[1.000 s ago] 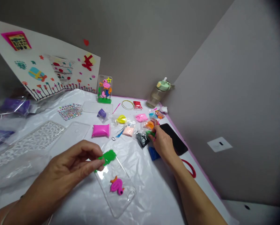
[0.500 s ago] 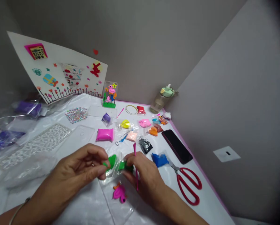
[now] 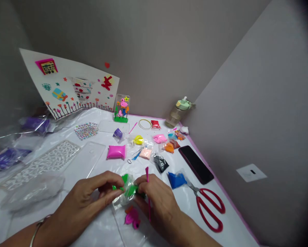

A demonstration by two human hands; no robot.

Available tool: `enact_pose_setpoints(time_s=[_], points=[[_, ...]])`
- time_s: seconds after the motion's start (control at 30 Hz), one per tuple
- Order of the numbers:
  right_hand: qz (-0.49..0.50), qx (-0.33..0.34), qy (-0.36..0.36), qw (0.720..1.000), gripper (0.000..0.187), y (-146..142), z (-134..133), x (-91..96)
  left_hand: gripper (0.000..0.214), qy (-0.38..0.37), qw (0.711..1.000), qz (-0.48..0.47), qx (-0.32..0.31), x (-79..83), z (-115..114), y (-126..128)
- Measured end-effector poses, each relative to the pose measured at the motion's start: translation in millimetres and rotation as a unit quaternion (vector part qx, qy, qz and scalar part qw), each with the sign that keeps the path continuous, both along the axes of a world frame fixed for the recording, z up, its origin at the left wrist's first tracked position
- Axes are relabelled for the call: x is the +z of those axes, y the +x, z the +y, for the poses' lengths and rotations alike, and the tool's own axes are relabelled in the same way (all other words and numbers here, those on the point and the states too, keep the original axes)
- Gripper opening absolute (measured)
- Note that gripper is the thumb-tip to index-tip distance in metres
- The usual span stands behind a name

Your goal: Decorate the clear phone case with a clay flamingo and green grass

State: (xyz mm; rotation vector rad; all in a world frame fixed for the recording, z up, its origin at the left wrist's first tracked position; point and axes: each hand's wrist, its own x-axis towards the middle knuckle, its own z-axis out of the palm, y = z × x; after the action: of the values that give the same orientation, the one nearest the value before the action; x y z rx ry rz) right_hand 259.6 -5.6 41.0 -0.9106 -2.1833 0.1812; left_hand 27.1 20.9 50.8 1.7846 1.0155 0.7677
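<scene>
We are looking first at the left hand [image 3: 84, 202] and the right hand [image 3: 160, 202], which are close together and are pinching green clay [image 3: 129, 189] in a clear bag [image 3: 123, 200] above a clear phone case [image 3: 119, 233]. The left fingers [image 3: 110, 180] are curled firmly on the clay. The right fingers [image 3: 145, 183] are also closed, and they are holding a thin pink stick [image 3: 147, 175] upright, perhaps to have it ready; the view is poor here, so we cannot fully tell how the bag is gripped. Under the hands, a pink clay flamingo [image 3: 132, 216] is lying on the case. Farther away, a blue clay bag [image 3: 177, 180] and a black clay bag [image 3: 160, 163] are lying within easy reach, and red scissors [image 3: 210, 209] and a black phone [image 3: 196, 164] are resting near the table's right edge. At the back, a decorated phone case [image 3: 122, 108] is standing upright, probably for showing.
</scene>
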Motion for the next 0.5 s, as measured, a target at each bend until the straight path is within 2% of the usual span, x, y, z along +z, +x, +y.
enact_pose_setpoints(time_s=[0.13, 0.3, 0.4, 0.5], points=[[0.002, 0.019, 0.015, 1.000, 0.012, -3.3, -1.0, 1.9, 0.014, 0.002, 1.000, 0.020, -0.017, -1.9, -0.9, 1.4], [-0.004, 0.024, 0.024, 0.999, 0.012, -6.3, -2.2, 3.3, 0.014, 0.032, 0.999, -0.008, -0.036, 0.0, -1.7, 3.0], [-0.007, 0.021, 0.032, 0.999, 0.013, -5.0, -1.3, 3.1, 0.019, 0.134, 0.989, 0.005, -0.061, -1.1, -0.1, 2.1], [-0.006, -0.003, 0.019, 1.000, 0.011, -2.5, 0.0, 1.7, 0.036, 0.265, 0.962, 0.034, -0.065, -2.7, 1.4, 0.1]])
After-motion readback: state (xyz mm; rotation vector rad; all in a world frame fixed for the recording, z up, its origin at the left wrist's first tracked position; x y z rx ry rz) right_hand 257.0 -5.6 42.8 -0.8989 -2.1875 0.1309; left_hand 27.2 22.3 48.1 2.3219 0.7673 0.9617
